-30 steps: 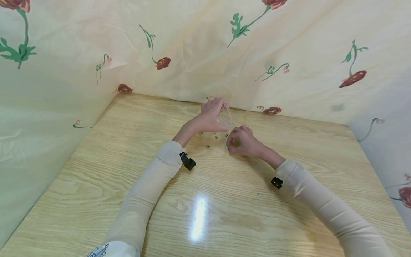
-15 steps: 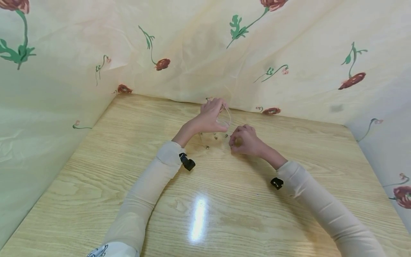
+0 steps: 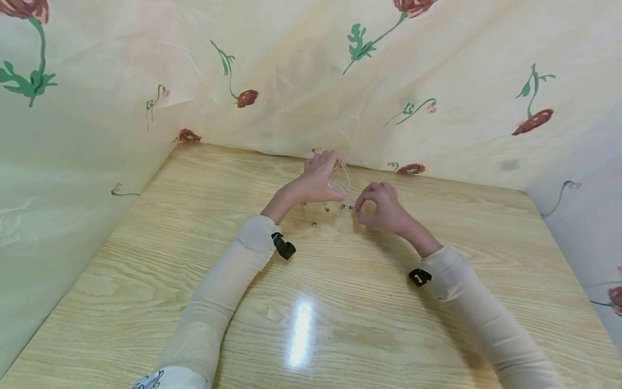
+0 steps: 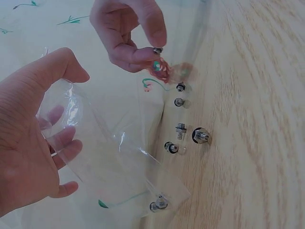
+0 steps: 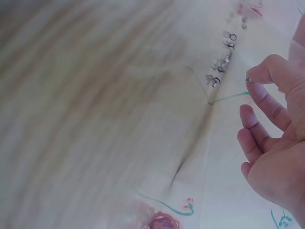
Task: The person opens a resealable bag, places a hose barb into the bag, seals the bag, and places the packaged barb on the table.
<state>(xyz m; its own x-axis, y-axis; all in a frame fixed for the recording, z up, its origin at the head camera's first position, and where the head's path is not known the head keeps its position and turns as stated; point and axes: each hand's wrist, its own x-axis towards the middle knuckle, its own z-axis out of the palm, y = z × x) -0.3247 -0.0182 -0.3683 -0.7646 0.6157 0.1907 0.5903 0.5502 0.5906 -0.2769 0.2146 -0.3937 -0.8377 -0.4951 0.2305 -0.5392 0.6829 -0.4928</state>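
Observation:
A clear plastic bag [image 4: 109,138] hangs from my left hand [image 3: 318,178], which grips its mouth with the thumb and fingers curved apart. Small metal hose fittings [image 4: 159,202] show through the bag's lower corner. To the right, my right hand [image 3: 384,208] pinches another small metal fitting [image 4: 157,50] between thumb and forefinger, raised off the table in the left wrist view. Several more fittings [image 4: 180,131], with hex bodies and dark rings, lie in a loose row on the wood between the two hands.
The wood-grain table [image 3: 340,302] meets a pale flowered cloth [image 3: 291,81] behind the hands and at both sides. Black straps [image 3: 284,246] are near both wrists. A bright light reflection [image 3: 300,332] falls on the table in front.
My right hand has drawn to the right and slightly back toward the cloth, its thumb and forefinger now forming a visible ring. My left hand and the bag stay nearly in place.

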